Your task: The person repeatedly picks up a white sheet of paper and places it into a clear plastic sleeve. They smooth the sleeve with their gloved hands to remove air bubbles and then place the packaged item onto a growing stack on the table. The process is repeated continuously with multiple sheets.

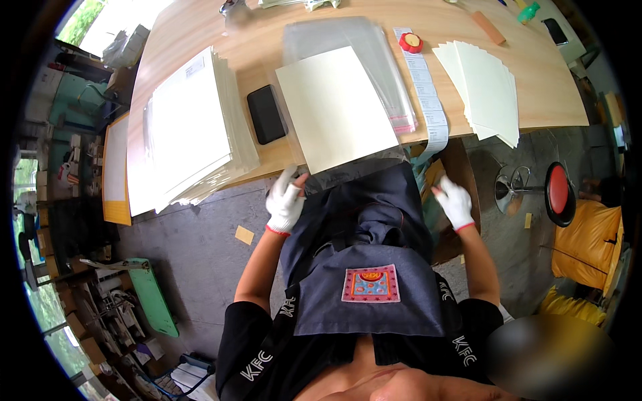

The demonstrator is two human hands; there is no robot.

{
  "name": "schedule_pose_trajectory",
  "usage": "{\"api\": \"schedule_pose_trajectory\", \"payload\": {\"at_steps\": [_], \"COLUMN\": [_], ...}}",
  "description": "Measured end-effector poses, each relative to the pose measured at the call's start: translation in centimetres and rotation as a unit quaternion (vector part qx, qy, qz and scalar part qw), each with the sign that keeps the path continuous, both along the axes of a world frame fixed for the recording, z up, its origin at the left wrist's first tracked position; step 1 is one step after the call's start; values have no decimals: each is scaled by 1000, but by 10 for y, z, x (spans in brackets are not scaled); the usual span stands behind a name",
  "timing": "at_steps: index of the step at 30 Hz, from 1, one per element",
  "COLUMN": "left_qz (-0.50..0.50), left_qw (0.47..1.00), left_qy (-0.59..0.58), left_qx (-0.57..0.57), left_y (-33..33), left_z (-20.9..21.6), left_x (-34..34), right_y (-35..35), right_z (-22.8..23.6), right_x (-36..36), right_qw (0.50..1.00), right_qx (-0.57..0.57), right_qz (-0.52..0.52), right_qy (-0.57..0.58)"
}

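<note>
A cream paper sheet (338,110) lies before me at the table's front edge, with clear plastic film (358,164) showing along its lower edge. My left hand (285,202), in a white glove with bare fingertips showing, is beside the sheet's lower left corner. Its fingers are apart, and I see nothing held. Off the table's edge to the right, my right hand (456,203) wears the same kind of glove. Its thumb and fingers are spread with nothing visible between them. Above it, a strip of printed white labels (426,87) curls over the edge.
A tall stack of sleeved sheets (190,120) stands left, beside a black phone (267,115). Clear plastic bags (341,37) lie behind the cream sheet. A red-and-yellow round object (410,43) rests on the labels. Fanned cream sheets (491,87) overhang at right; a red-topped stool (559,194) stands beyond.
</note>
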State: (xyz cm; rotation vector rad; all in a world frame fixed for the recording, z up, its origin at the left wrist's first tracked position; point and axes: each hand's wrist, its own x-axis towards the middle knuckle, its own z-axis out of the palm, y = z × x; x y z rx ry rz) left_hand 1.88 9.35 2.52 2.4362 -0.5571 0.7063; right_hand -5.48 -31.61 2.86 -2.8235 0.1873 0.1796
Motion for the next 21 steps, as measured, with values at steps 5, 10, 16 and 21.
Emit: {"api": "schedule_pose_trajectory", "payload": {"at_steps": [5, 10, 16, 21], "left_qz": [-84, -10, 134, 121], "left_qw": [995, 991, 802, 608], "left_qy": [-49, 92, 266, 273], "left_qx": [25, -98, -517, -736], "left_y": [-18, -14, -34, -54], "left_z": [2, 6, -20, -22], "left_x": [19, 10, 6, 5], "right_y": [75, 78, 110, 105], "right_z": [51, 23, 15, 25], "right_x": [81, 114, 119, 118], "right_qw": [925, 914, 945, 951], "right_qx": [-20, 41, 19, 43], "right_qz": [244, 217, 89, 13], "right_qy": [-292, -340, -315, -305]}}
